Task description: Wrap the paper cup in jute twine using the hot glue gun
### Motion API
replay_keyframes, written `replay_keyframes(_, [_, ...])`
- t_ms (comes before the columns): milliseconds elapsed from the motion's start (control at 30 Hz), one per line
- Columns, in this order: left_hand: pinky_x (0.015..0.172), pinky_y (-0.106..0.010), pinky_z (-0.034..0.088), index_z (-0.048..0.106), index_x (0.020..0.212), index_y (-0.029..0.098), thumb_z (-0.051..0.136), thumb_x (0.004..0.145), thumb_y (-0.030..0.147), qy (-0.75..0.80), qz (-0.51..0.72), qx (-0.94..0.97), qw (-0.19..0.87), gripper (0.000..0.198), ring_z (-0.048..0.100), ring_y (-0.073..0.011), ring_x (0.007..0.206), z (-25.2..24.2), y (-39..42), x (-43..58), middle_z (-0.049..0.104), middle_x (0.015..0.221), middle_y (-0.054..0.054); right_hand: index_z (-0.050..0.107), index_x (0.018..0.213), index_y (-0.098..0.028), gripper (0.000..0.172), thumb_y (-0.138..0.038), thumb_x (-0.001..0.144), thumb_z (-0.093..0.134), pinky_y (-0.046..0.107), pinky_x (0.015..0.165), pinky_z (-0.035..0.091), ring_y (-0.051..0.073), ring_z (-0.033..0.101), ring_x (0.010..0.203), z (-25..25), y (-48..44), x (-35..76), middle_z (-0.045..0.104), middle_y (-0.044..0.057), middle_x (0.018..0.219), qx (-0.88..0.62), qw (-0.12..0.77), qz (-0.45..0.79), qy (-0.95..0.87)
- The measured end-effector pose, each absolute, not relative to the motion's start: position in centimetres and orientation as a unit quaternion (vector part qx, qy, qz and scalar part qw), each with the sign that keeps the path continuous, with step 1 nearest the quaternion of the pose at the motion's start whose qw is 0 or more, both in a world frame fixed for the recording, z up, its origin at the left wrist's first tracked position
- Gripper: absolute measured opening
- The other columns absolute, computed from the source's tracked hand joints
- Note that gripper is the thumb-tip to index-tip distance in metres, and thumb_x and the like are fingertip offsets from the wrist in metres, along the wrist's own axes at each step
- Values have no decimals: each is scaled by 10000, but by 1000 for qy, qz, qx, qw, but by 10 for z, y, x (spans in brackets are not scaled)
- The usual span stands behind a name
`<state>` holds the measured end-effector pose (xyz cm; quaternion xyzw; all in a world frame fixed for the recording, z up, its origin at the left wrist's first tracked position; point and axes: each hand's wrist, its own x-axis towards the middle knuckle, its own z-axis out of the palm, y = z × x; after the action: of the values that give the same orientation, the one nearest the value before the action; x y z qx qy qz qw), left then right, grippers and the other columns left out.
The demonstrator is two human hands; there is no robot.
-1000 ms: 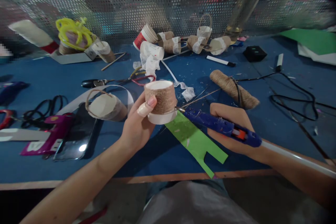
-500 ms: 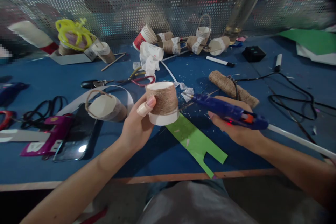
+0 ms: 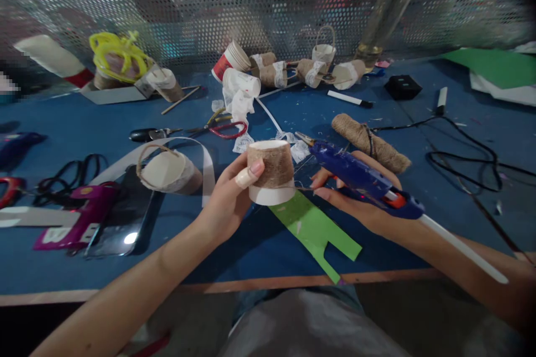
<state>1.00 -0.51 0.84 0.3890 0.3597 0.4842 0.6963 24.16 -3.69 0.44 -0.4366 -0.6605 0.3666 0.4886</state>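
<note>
left hand (image 3: 228,203) has a twine-wrapped cup (image 3: 274,164) gripped by its side, up over the table (image 3: 243,265), closer to the front edge than the back. right hand (image 3: 371,217) is wrapped round a blue glue gun (image 3: 352,170), nozzle near the cup's rim, fingertips by a thin strand (image 3: 304,188). green cutout (image 3: 310,223) runs down to the front edge.

Lighting is dim, with glare on the phone (image 3: 125,215) and blur behind the mesh (image 3: 276,5).
</note>
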Motion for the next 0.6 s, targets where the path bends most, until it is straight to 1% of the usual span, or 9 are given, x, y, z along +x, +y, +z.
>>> replay_keyframes(67, [908, -370, 567, 766, 1094, 211, 797, 832, 450, 363, 486, 401, 687, 357, 713, -300, 1101, 7, -4, 10, 781, 1120, -82, 678, 886, -311, 160, -238, 861, 818, 391, 784, 613, 214, 743, 884, 1, -36, 243, 760, -24, 922, -427, 504, 371, -653])
replay_keyframes(167, [972, -369, 539, 756, 1108, 223, 803, 837, 435, 374, 495, 428, 657, 347, 690, -297, 1159, 4, -4, 10, 768, 1173, -75, 656, 871, -301, 150, -287, 873, 805, 402, 828, 605, 219, 726, 913, -6, -34, 246, 733, -15, 914, -432, 490, 387, -651])
replay_keyframes(267, [998, -357, 519, 750, 1105, 234, 799, 851, 402, 383, 496, 447, 638, 309, 670, -286, 1197, 4, -5, 10, 761, 1188, -63, 576, 823, -276, 244, -301, 860, 816, 390, 837, 598, 218, 716, 946, -9, -35, 249, 719, -14, 900, -432, 492, 402, -640])
replay_keyframes(333, [996, -360, 520, 748, 1109, 233, 800, 849, 406, 387, 493, 448, 637, 316, 668, -290, 1201, 4, -5, 10, 760, 1187, -66, 565, 819, -274, 265, -318, 854, 823, 394, 843, 595, 211, 710, 939, -6, -37, 248, 712, -21, 888, -426, 500, 410, -633])
replay_keyframes(433, [974, -365, 533, 748, 1121, 230, 786, 859, 422, 385, 489, 445, 644, 328, 676, -303, 1190, 5, -6, 10, 759, 1201, -74, 607, 833, -274, 217, -351, 874, 805, 381, 853, 581, 185, 694, 896, 3, -39, 244, 708, -25, 893, -458, 490, 411, -617])
replay_keyframes(533, [927, -364, 552, 751, 1151, 227, 776, 863, 437, 382, 481, 443, 653, 357, 695, -308, 1150, 5, -6, 10, 764, 1189, -77, 595, 819, -270, 244, -367, 861, 815, 332, 788, 586, 161, 688, 839, 10, -38, 242, 711, -35, 887, -475, 469, 442, -599])
replay_keyframes(600, [901, -359, 561, 755, 1159, 225, 781, 856, 446, 381, 475, 441, 660, 377, 703, -307, 1126, 5, -6, 10, 768, 1176, -78, 590, 805, -266, 256, -355, 844, 827, 328, 799, 595, 158, 689, 822, 12, -36, 242, 712, -38, 872, -480, 463, 448, -595])
